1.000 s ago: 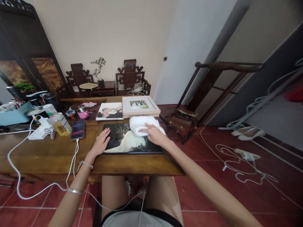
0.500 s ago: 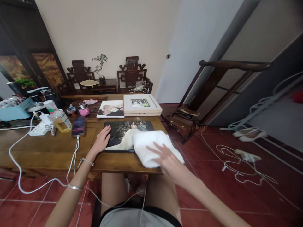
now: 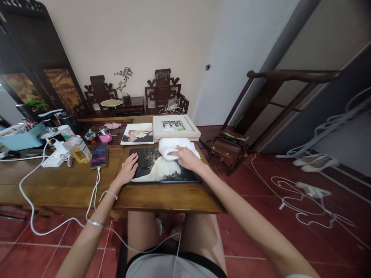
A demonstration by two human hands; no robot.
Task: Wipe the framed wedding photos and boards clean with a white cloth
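A dark wedding photo album or panel [image 3: 150, 166] lies flat on the wooden table in front of me; a long white dress shows across its picture. My left hand [image 3: 129, 168] rests flat with fingers stretched out on its left edge. Over the upper right part of the picture lies a fluffy white cloth [image 3: 172, 146], folded and bunched, hiding the people's upper bodies. My right hand [image 3: 187, 157] presses on this cloth and grips its near edge, fingertips partly sunk into it.
Behind the album lie a smaller white photo book [image 3: 137, 134] and a pale framed photo box [image 3: 187, 125]. To the left are a phone [image 3: 99, 156] on a charging cable, a bottle of yellow liquid [image 3: 79, 150], a power strip [image 3: 55, 158] and a pink cup [image 3: 104, 136].
My right hand has moved the white cloth away from me, from the album's lower right corner to its upper edge. The near right part of the picture is uncovered. My left hand stays put.
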